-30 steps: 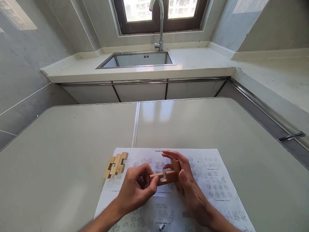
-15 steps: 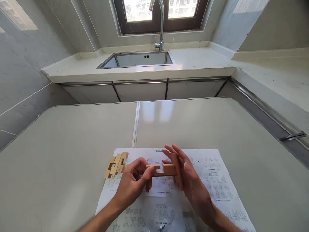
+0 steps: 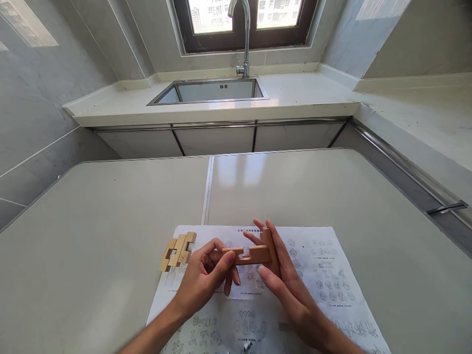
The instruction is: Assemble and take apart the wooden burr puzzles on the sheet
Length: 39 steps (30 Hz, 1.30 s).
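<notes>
Between my hands, above the printed sheet (image 3: 295, 314), is a notched wooden piece (image 3: 254, 255) lying level, its right end meeting an upright wooden piece (image 3: 272, 250). My left hand (image 3: 210, 273) pinches the left end of the notched piece between thumb and fingers. My right hand (image 3: 291, 287) is behind and beside the upright piece, palm and fingers against it, with the thumb near its lower front. Left of my left hand, several light wooden pieces (image 3: 178, 251) lie side by side at the sheet's upper left edge.
The pale table (image 3: 110, 236) has a seam (image 3: 207, 191) running away from me. Beyond its far edge stands a white counter (image 3: 302, 91) with a steel sink (image 3: 214, 91) and a faucet (image 3: 247, 44) below a window. Walls rise on both sides.
My right thumb has moved left and down to the front of the upright piece. The right fingers have shifted, and the joined pieces have risen and tilted slightly.
</notes>
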Tool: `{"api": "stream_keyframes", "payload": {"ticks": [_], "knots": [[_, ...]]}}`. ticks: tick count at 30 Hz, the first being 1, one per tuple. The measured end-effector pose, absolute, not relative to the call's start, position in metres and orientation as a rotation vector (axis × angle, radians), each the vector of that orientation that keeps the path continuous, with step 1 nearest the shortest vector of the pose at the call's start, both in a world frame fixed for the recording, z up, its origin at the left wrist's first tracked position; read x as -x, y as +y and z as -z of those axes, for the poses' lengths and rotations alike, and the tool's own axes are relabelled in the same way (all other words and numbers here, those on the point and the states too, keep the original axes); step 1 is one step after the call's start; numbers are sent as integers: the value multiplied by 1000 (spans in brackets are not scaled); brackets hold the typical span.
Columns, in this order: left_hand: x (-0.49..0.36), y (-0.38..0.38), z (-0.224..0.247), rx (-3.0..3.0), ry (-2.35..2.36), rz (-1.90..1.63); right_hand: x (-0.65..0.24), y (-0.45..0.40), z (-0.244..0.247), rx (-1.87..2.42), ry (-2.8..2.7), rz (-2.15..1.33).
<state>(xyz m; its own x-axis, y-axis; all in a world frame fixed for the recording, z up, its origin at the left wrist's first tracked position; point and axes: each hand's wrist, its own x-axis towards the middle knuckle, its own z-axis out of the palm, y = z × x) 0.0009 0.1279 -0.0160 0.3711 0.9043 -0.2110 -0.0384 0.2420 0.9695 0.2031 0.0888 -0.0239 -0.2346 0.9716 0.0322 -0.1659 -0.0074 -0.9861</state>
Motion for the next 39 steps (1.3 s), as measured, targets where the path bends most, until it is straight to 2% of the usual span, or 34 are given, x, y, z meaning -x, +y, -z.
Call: {"api": "stream_keyframes", "payload": {"ticks": [30, 39], "knots": [[-6, 121, 12, -1193, 918, -697, -191, 89, 35, 1082, -1392, -1188], [-9, 114, 17, -1484, 1011, -828, -191, 92, 38, 1200, -1382, -1056]]}}
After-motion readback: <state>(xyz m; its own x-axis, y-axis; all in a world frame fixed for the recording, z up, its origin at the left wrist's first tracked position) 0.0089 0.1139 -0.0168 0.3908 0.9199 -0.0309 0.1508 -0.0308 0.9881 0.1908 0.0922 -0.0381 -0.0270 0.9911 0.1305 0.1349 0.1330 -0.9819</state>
